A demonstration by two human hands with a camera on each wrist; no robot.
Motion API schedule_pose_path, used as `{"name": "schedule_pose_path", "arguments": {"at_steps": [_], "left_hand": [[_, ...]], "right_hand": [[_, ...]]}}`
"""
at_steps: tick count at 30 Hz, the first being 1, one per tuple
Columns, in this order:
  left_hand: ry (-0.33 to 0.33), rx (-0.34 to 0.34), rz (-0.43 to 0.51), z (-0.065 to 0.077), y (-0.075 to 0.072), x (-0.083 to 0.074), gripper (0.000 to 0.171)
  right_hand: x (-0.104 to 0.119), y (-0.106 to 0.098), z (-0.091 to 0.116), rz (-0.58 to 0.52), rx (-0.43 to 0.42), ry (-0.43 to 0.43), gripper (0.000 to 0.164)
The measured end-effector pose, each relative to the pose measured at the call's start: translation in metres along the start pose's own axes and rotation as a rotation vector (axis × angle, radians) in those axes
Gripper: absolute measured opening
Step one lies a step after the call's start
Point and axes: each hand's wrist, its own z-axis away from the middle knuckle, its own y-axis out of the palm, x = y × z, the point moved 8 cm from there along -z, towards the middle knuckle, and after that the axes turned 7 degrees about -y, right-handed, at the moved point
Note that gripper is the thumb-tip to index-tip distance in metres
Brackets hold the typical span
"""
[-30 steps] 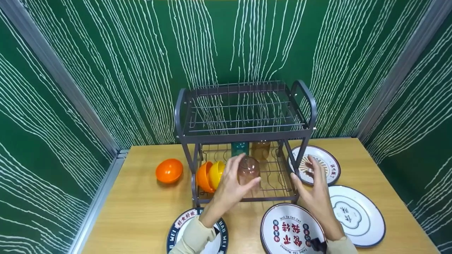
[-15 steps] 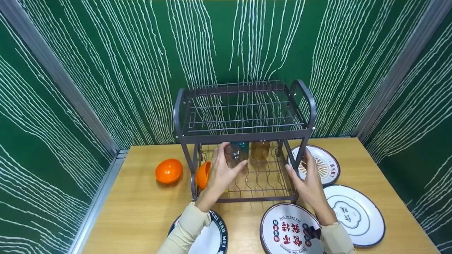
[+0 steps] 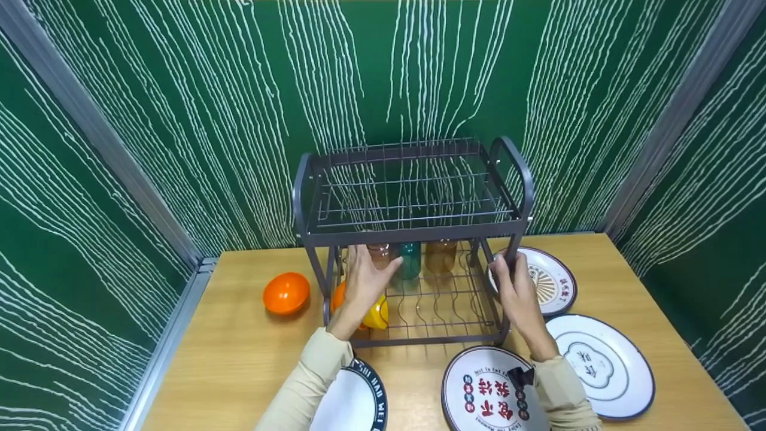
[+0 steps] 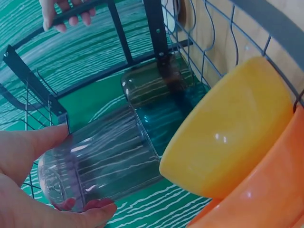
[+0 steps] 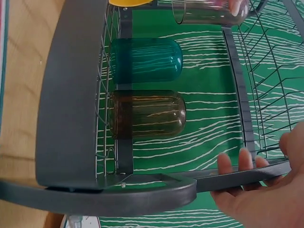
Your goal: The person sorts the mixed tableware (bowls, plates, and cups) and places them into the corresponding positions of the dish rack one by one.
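My left hand (image 3: 362, 290) reaches into the lower tier of a dark two-tier dish rack (image 3: 413, 233). Between thumb and fingers it holds a clear pinkish glass (image 4: 104, 156), bottom end up. In the right wrist view that glass's rim hangs apart from the lower wires. A teal glass (image 5: 147, 59) and an amber glass (image 5: 147, 114) stand upside down in a row beside it. My right hand (image 3: 519, 296) grips the rack's right upright, its fingers curled round the bar in the right wrist view. Near the left wrist lean a yellow bowl (image 4: 228, 128) and an orange bowl (image 4: 266, 180).
Another orange bowl (image 3: 286, 293) sits on the wooden table (image 3: 221, 359) left of the rack. A dark-rimmed plate (image 3: 341, 404) and a red-lettered plate (image 3: 479, 413) lie in front. Two more plates, one oval (image 3: 622, 371) and one round (image 3: 559, 281), lie to the right.
My left hand has carried the pinkish glass back and left, beside the teal glass. My right hand has moved from beside the rack onto its right upright.
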Motion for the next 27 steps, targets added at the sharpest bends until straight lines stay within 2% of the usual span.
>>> {"name": "schedule_pose_path", "arguments": {"at_steps": [6,12,16,20,27], "left_hand": [[-0.004,0.003,0.038,-0.006,0.001,-0.002,0.086],[0.049,-0.068,-0.017,-0.018,0.0,-0.006,0.08],[0.09,-0.123,0.009,-0.026,-0.001,-0.006,0.077],[0.12,-0.183,-0.059,-0.031,-0.003,-0.007,0.076],[0.137,-0.223,-0.183,-0.037,-0.004,-0.008,0.072]], "right_hand": [[0.017,0.001,-0.007,0.012,-0.017,0.01,0.029],[0.011,0.003,-0.01,-0.028,-0.04,0.024,0.032],[0.005,0.003,-0.008,-0.074,-0.054,0.057,0.034],[0.004,0.003,-0.008,-0.071,-0.057,0.071,0.035],[0.001,0.002,-0.008,-0.073,-0.053,0.043,0.031]]}}
